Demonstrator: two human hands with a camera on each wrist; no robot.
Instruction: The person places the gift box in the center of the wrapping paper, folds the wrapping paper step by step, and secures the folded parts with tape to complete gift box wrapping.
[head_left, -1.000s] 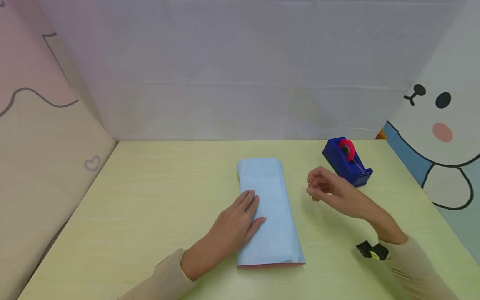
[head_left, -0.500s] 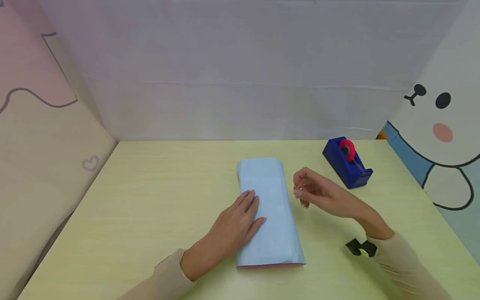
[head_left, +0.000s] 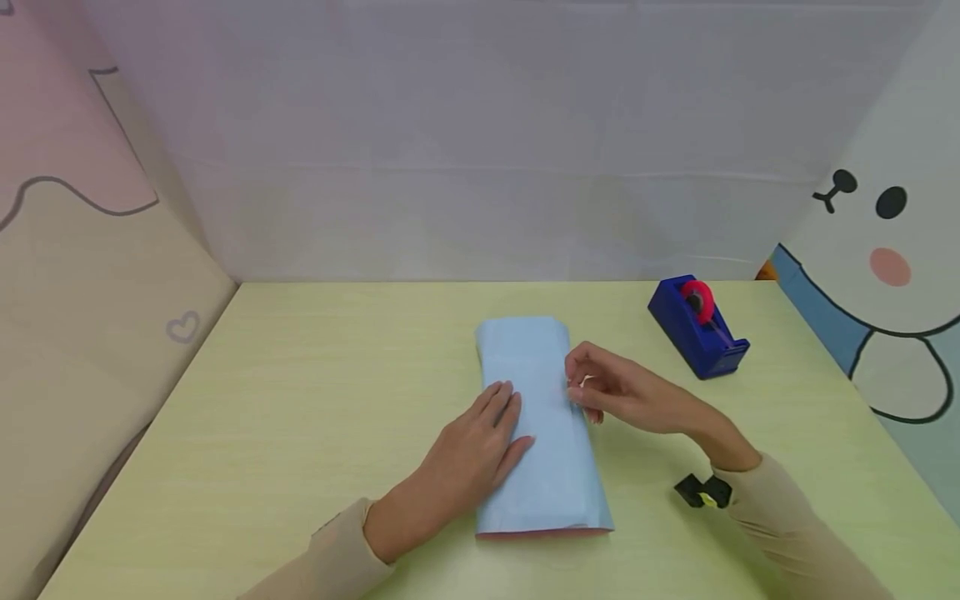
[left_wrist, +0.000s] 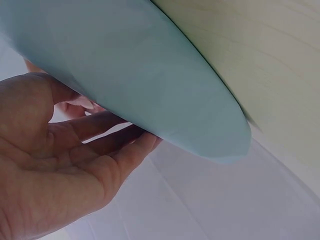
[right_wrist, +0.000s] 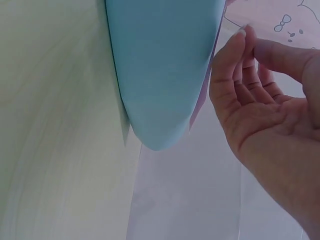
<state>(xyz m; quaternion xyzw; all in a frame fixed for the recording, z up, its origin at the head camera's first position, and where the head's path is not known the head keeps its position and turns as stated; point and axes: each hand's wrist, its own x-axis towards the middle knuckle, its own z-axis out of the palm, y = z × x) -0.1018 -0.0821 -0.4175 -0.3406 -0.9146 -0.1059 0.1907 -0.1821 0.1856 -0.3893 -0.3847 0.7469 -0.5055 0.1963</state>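
Observation:
Pale blue paper (head_left: 536, 467), folded into a long puffy sleeve with a pinkish inside, lies lengthwise on the table. My left hand (head_left: 465, 450) rests flat on its left half, fingers straight and pressing it down; the left wrist view shows the fingers (left_wrist: 135, 145) along the paper's upper face. Over the sleeve's right edge, my right hand (head_left: 618, 387) has thumb and forefinger pinched together. A faint, see-through scrap of tape (head_left: 575, 407) shows at those fingertips. In the right wrist view, the right hand (right_wrist: 260, 100) is just above the paper's surface.
A blue tape dispenser (head_left: 697, 329) with a red-cored roll stands at the back right of the pale wooden table (head_left: 337, 375). White cloth (head_left: 487, 167) closes off the back, and printed panels stand at both sides.
My right hand has moved left from beside the tape dispenser to over the paper's right edge, still pinched. The left hand and the paper have stayed in place.

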